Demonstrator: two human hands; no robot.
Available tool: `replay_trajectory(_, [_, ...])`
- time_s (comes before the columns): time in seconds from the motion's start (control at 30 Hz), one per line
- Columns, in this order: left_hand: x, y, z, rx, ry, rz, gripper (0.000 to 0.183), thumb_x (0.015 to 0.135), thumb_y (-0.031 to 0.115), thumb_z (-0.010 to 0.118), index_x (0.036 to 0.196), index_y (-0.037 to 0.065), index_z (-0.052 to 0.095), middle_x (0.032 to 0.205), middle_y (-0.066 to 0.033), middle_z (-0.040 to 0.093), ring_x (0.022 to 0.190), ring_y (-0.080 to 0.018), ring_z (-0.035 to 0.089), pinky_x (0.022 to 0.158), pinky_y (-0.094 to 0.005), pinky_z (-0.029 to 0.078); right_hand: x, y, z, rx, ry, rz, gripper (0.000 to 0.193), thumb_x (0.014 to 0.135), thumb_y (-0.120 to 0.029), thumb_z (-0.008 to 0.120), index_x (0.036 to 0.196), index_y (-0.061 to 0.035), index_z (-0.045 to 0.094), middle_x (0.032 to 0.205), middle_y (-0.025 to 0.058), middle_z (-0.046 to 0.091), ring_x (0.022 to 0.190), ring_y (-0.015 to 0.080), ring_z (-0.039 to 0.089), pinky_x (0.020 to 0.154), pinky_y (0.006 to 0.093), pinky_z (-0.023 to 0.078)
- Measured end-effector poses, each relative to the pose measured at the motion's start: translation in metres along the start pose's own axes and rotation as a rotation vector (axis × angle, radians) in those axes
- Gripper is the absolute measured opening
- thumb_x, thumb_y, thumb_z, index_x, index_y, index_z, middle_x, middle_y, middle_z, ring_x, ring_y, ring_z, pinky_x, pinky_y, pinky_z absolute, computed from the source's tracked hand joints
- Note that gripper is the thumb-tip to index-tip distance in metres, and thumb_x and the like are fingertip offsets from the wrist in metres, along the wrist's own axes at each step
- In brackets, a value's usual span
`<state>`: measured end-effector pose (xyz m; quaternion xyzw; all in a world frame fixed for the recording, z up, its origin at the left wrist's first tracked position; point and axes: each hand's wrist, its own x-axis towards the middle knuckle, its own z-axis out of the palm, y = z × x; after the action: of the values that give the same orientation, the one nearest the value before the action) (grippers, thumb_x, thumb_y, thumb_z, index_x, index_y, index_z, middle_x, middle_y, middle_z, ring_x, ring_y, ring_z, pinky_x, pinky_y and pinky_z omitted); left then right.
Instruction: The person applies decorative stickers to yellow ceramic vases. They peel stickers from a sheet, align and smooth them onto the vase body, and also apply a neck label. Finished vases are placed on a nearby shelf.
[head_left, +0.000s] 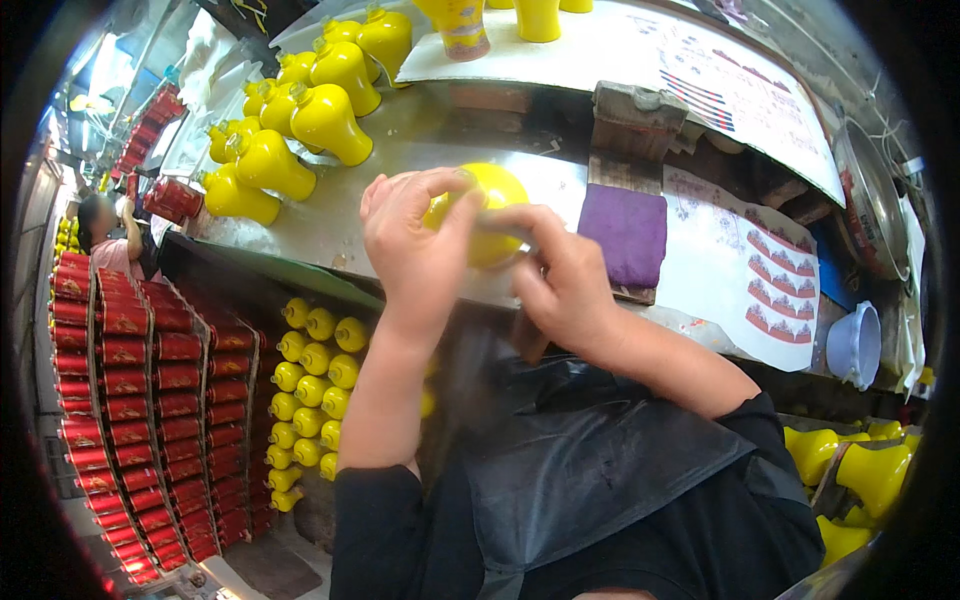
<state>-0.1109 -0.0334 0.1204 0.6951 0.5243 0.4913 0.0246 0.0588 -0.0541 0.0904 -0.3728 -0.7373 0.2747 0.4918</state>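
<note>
My left hand (412, 245) wraps around a round yellow vase (495, 195), held above the front edge of the metal worktable (330, 215). My right hand (560, 285) presses against the lower right side of the same vase, fingers bent; something thin may be pinched between its fingers, but I cannot tell. Both forearms rise from the lower edge, in black sleeves over a dark apron (590, 450).
Several yellow vases (300, 130) lie on the table's left. A purple pad on a wooden block (628, 225) and a sheet of red decals (780, 290) lie right. Red cans (130, 390) and yellow vases (310, 390) fill crates below left. A person (105, 240) stands far left.
</note>
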Motion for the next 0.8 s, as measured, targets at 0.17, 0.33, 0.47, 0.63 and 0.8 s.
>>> replay_trajectory(0.17, [-0.009, -0.005, 0.002, -0.218, -0.092, -0.085, 0.013, 0.093, 0.003, 0.075, 0.106, 0.002, 0.074, 0.110, -0.0101, 0.077, 0.110, -0.0201, 0.065, 0.107, -0.0366, 0.045, 0.017, 0.009, -0.013, 0.374, -0.005, 0.321, 0.042, 0.085, 0.001, 0.051, 0.126, -0.0009, 0.057, 0.111, 0.0213, 0.071, 0.078, 0.0293, 0.075, 0.072, 0.0406, 0.060])
replay_trajectory(0.33, [-0.020, -0.010, 0.014, -0.541, -0.084, -0.238, 0.044, 0.094, 0.006, 0.074, 0.136, 0.002, 0.061, 0.135, -0.0147, 0.067, 0.123, -0.0228, 0.062, 0.113, -0.0374, 0.043, 0.040, 0.009, -0.039, 0.731, -0.199, 0.570, 0.043, 0.089, 0.002, 0.053, 0.133, 0.0002, 0.052, 0.120, 0.0136, 0.061, 0.066, 0.0146, 0.066, 0.063, 0.0267, 0.057])
replay_trajectory(0.47, [-0.029, -0.014, 0.018, -0.598, -0.061, -0.326, 0.073, 0.087, 0.007, 0.077, 0.152, 0.004, 0.045, 0.144, -0.0171, 0.060, 0.128, -0.0266, 0.061, 0.112, -0.0391, 0.045, 0.064, 0.011, -0.051, 0.671, -0.367, 0.520, 0.046, 0.094, -0.012, 0.057, 0.139, -0.0032, 0.052, 0.114, 0.0115, 0.063, 0.063, 0.0141, 0.067, 0.057, 0.0253, 0.056])
replay_trajectory(0.63, [-0.029, -0.016, 0.018, -0.526, -0.195, -0.338, 0.082, 0.092, 0.009, 0.078, 0.160, 0.004, 0.032, 0.145, -0.0138, 0.057, 0.130, -0.0195, 0.056, 0.112, -0.0347, 0.044, 0.095, 0.014, -0.043, 0.518, -0.539, 0.479, 0.041, 0.100, -0.026, 0.060, 0.134, -0.0046, 0.057, 0.080, 0.0036, 0.064, 0.054, 0.0105, 0.061, 0.053, 0.0241, 0.051])
replay_trajectory(0.8, [-0.028, -0.017, 0.021, -0.494, -0.144, -0.338, 0.076, 0.090, 0.012, 0.080, 0.155, 0.002, 0.042, 0.143, -0.0137, 0.060, 0.130, -0.0210, 0.057, 0.112, -0.0350, 0.044, 0.104, 0.019, -0.039, 0.380, -0.550, 0.395, 0.033, 0.102, -0.026, 0.059, 0.127, -0.0041, 0.062, 0.086, 0.0021, 0.064, 0.055, 0.0061, 0.056, 0.054, 0.0204, 0.047])
